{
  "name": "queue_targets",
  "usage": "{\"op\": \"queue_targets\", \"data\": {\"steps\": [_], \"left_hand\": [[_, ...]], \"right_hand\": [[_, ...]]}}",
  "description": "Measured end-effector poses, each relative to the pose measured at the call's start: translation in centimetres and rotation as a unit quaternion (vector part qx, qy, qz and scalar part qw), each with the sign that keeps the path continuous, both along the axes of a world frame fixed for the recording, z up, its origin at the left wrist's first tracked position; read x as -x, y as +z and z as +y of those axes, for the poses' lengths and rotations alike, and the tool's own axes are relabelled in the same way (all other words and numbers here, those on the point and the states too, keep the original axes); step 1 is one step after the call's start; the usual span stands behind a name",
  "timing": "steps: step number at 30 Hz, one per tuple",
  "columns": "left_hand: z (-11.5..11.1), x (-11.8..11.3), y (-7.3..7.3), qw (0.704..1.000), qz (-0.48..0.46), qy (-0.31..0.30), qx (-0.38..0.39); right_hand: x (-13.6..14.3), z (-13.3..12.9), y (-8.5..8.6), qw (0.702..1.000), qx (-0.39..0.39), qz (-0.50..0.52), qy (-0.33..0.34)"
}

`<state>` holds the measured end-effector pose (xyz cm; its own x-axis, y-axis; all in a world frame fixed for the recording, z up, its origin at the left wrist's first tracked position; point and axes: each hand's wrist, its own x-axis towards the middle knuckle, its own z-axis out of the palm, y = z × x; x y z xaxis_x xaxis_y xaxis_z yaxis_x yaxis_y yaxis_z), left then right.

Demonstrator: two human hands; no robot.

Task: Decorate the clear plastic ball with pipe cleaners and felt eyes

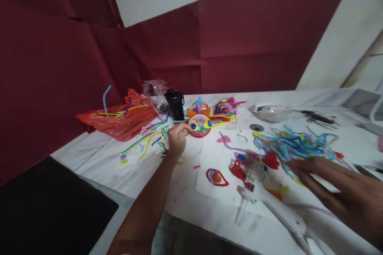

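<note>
My left hand (177,139) reaches to a cat-face craft (200,122) with orange ears, blue-and-yellow eyes and a green nose. Its fingers are curled, with the index finger at the craft's left edge; the thumb's grip is partly hidden. At the right, my right hand (338,191) is blurred, fingers stretched out and slightly apart. It hovers by a tangled pile of blue pipe cleaners (295,143), with nothing visible in it. A white glue gun (281,209) lies left of that hand. Near it rests a red-rimmed eye shape (217,177) on white paper (206,195).
Two colourful crafts (226,106) sit behind the cat face, beside a black bottle (176,104). An orange-red plastic bag (119,121) and loose pipe cleaners (146,145) lie at the left. Pliers (321,118) and a clear plastic packet (273,114) are at the back right.
</note>
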<state>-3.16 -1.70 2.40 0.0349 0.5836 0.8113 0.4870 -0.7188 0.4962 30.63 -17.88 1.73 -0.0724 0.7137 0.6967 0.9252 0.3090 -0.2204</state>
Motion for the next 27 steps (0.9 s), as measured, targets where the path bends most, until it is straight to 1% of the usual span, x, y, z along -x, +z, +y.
{"op": "queue_targets", "data": {"steps": [1,2,4,5,6,7,10,13,17,20,22,25,27], "left_hand": [[0.3,-0.1,-0.5,1.000,-0.002,-0.003,0.007],[0.4,-0.1,-1.0,1.000,-0.001,-0.008,0.013],[0.6,-0.1,-1.8,1.000,0.006,-0.016,0.022],[0.6,0.1,-2.1,0.999,0.012,-0.019,0.024],[0.6,0.3,-2.4,0.999,0.018,-0.021,0.025],[0.7,0.5,-2.6,0.999,0.023,-0.021,0.024],[1.2,1.4,-2.8,0.999,0.035,-0.015,0.019],[1.8,2.1,-3.0,0.998,0.068,0.004,-0.009],[2.2,2.3,-3.4,0.992,0.116,0.012,-0.044],[1.9,2.0,-3.5,0.988,0.142,0.011,-0.065],[1.5,1.6,-3.4,0.984,0.161,0.007,-0.080],[0.4,0.7,-3.1,0.974,0.202,-0.020,-0.100],[-0.5,0.0,-2.9,0.974,0.211,-0.039,-0.076]], "right_hand": [[0.5,1.1,0.5,0.997,0.030,-0.015,0.068],[1.1,2.3,1.0,0.994,0.046,-0.013,0.100],[2.1,5.0,1.7,0.987,0.095,-0.012,0.126],[2.5,6.3,1.8,0.982,0.125,-0.027,0.138],[2.8,7.6,1.9,0.975,0.156,-0.059,0.145],[3.1,8.8,1.8,0.963,0.205,-0.110,0.133],[3.8,11.9,1.3,0.944,0.258,-0.163,0.129],[4.7,14.1,0.5,0.924,0.296,-0.209,0.125],[5.8,15.7,-0.8,0.903,0.329,-0.250,0.121],[6.1,16.0,-1.2,0.900,0.330,-0.255,0.129],[5.9,15.9,-1.0,0.906,0.321,-0.245,0.131],[5.3,15.3,0.2,0.921,0.297,-0.217,0.125],[5.1,14.6,1.2,0.934,0.278,-0.170,0.150]]}}
